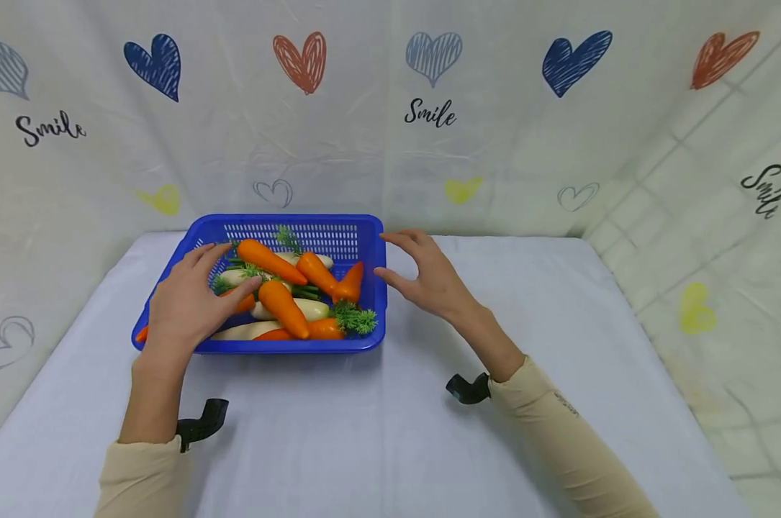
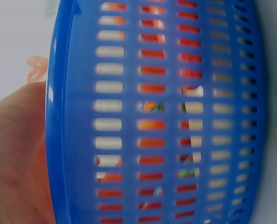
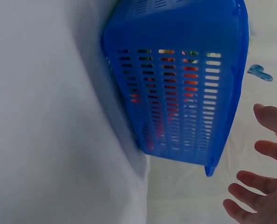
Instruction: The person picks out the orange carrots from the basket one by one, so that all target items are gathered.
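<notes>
A blue plastic basket (image 1: 293, 347) with slotted walls holds several orange carrots (image 1: 283, 309) and several white radishes (image 1: 237, 332), some with green leafy tops (image 1: 358, 320). My left hand (image 1: 186, 298) reaches over the basket's left part, its fingers spread and gently bent. Whether its thumb touches a carrot cannot be told; in the left wrist view that hand (image 2: 12, 149) shows behind the basket's rim (image 2: 54, 116). At the right rim hovers my right hand (image 1: 425, 273), thumb and fingers apart and nothing between them. The right wrist view shows its fingers (image 3: 255, 179) apart from the basket wall (image 3: 176, 102).
The basket stands at the back left of a table with a white cloth (image 1: 338, 432). Behind it hangs a pale curtain (image 1: 364, 144) printed with hearts. A black curved piece (image 1: 202, 424) sits at the left wrist, another black piece (image 1: 468, 389) at the right.
</notes>
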Demonstrator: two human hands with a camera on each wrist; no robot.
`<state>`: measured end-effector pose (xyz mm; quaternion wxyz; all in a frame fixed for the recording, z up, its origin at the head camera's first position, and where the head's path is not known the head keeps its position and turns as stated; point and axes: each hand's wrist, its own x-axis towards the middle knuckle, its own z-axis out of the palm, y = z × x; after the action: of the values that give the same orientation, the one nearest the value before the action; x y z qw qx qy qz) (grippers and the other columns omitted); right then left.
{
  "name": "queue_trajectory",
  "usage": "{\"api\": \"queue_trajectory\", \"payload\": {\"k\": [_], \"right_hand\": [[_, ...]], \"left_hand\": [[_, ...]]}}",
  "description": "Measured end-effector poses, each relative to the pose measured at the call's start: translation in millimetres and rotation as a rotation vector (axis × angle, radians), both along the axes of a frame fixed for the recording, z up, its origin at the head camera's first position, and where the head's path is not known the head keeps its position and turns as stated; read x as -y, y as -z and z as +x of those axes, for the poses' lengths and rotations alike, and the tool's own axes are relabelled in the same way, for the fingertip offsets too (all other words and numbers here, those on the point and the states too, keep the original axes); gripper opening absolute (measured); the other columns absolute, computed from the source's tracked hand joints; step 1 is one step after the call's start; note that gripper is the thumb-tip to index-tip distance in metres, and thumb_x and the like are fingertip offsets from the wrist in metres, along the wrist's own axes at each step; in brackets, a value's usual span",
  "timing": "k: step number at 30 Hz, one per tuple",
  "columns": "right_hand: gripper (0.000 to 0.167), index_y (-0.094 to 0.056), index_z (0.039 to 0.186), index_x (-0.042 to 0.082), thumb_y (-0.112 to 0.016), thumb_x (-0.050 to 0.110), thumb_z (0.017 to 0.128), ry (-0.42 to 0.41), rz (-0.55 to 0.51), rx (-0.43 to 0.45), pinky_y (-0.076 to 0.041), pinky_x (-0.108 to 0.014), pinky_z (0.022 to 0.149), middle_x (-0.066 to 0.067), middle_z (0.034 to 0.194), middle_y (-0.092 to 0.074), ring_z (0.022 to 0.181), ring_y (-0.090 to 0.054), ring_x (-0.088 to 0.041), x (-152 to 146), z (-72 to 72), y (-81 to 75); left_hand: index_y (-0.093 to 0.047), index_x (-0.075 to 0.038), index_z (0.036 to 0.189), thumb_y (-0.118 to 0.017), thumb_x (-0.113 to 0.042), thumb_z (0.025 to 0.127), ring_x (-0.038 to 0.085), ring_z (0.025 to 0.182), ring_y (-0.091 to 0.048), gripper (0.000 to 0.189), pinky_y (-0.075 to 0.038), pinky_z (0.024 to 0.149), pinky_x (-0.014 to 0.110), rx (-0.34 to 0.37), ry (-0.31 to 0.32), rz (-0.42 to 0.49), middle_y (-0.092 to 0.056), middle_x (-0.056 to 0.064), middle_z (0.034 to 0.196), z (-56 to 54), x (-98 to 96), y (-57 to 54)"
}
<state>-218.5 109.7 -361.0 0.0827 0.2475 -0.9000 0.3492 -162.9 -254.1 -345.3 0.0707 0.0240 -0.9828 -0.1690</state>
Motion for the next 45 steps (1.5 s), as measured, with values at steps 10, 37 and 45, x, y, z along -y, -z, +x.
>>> {"api": "queue_trajectory", "payload": {"k": [10,37,45], "right_hand": [[0.053,-0.062,0.143,0.012,-0.077,0.029,0.095,-0.087,-0.194,0.008,-0.059,-0.047,0.103,-0.013,0.138,-0.060,0.125,-0.060,-0.032,21,1.0,0.0],[0.047,-0.062,0.141,0.012,-0.075,0.022,0.097,-0.261,-0.313,0.213,-0.062,-0.037,0.097,-0.011,0.136,-0.061,0.123,-0.068,-0.028,70,9.1,-2.5],[0.050,-0.060,0.144,0.015,-0.074,0.026,0.098,-0.272,-0.282,0.275,-0.062,-0.037,0.098,-0.012,0.148,-0.058,0.128,-0.066,-0.035,78,7.5,-4.1]], "left_hand": [[-0.031,-0.017,0.165,-0.052,-0.080,0.090,0.059,0.143,-0.037,0.100,-0.038,0.103,0.082,0.096,-0.024,0.012,-0.035,0.030,0.164,5.2,22.7,-3.0],[-0.014,-0.036,0.168,-0.065,-0.063,0.094,0.056,0.159,-0.003,0.094,-0.019,0.107,0.090,0.289,0.121,0.326,0.007,0.012,0.178,26.5,78.4,5.6],[-0.001,-0.038,0.168,-0.069,-0.059,0.092,0.060,0.156,-0.003,0.104,-0.024,0.104,0.089,0.322,0.129,0.347,0.015,0.014,0.176,30.9,86.8,11.5]]}}
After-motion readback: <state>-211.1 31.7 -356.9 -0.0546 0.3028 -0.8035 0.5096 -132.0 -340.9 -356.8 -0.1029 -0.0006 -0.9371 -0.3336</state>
